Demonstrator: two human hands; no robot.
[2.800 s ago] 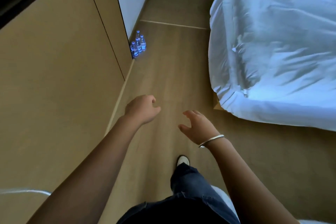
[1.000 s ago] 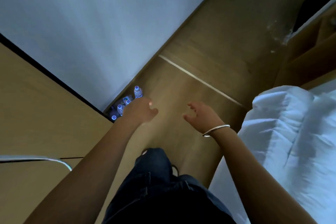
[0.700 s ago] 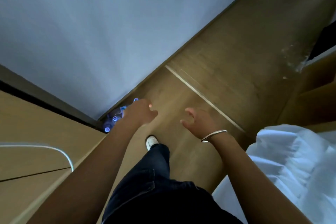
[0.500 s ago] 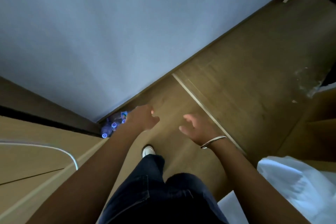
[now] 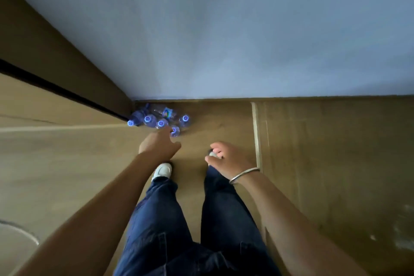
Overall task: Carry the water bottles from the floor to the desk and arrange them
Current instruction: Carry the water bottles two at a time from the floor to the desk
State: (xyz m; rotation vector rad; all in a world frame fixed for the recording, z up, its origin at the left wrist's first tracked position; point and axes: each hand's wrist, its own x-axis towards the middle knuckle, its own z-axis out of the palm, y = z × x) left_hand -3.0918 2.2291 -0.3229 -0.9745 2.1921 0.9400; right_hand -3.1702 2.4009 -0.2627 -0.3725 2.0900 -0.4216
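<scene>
Head view looked straight down past my two bare forearms to a wooden floor [image 5: 324, 163] where it met a pale wall [image 5: 224, 29]. At far left stood a tan wooden panel [image 5: 44, 107] with a dark gap running along it; I could not tell whether it belonged to the tabletop, which did not show. In the corner where panel, wall and floor met, the water bottles [image 5: 156, 120] stood huddled, touching one another, their blue caps facing up at me; I counted about five caps, and one more bottle seemed to lie on its side behind them, though blur made that unsure. My left hand [image 5: 159, 147] reached toward the cluster, its grip released, fingers loosely extended and holding nothing; the fingertips overlapped the nearest bottle [image 5: 174, 130], but I could not tell whether they touched it. Below it showed my white shoes and dark blue jeans. To the right, my right hand [image 5: 226, 159], a silver bangle [image 5: 244, 175] at its wrist, hovered with its grip also released, fingers relaxed and slightly curled around nothing, well apart from the bottles.

No bottle had been lifted yet. I judged the chief risk to be the crowding: fingers closing on the nearest bottle could knock its neighbours over and send them rolling. Gathering several at once might let a smooth one slip.
</scene>
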